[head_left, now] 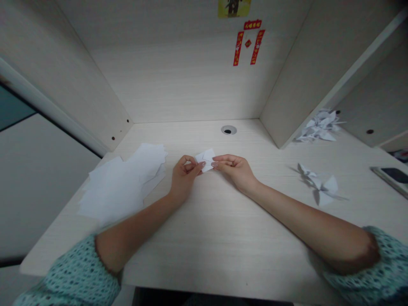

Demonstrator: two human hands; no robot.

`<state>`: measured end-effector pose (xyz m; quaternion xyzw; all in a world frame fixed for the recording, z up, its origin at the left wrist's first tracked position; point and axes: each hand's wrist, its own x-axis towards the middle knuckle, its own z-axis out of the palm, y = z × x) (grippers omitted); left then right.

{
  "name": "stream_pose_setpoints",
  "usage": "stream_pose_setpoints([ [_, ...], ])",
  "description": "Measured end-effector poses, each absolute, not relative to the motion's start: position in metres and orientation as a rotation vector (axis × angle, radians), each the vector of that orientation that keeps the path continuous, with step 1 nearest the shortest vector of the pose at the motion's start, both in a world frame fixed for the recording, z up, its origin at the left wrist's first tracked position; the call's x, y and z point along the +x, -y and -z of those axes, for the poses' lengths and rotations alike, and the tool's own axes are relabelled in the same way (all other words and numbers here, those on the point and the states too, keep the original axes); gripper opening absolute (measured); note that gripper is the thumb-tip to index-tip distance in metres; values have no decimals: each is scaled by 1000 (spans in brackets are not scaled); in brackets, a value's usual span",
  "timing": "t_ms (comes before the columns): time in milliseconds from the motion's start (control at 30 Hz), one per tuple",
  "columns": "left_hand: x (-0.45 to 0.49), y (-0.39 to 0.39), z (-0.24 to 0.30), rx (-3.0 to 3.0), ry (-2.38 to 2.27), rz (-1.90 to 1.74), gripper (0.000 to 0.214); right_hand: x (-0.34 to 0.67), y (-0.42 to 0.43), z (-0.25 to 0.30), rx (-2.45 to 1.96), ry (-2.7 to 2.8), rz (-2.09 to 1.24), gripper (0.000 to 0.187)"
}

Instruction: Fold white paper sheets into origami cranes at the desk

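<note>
Sleeves (79, 276) frame both hands pinching folded paper (205, 160); red wall banners (248, 42) unreadable.

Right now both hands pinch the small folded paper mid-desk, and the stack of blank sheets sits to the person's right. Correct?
Not quite. In the head view the left hand and right hand do pinch the folded paper, but the stack of blank sheets lies to the person's left, not the right.

An office or study cubicle. A pale wood desk (223, 238) sits walled by partitions (178, 80). A cable hole (228, 130) pierces it.
</note>
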<state>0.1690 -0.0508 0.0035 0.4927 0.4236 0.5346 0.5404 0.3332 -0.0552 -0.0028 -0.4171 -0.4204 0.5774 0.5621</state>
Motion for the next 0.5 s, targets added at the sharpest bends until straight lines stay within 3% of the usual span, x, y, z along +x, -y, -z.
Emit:
stream_pose_setpoints([
  [500,167,50,0,1249,-993,-1225,40,331,58,4,-979,1078,-1297,20],
])
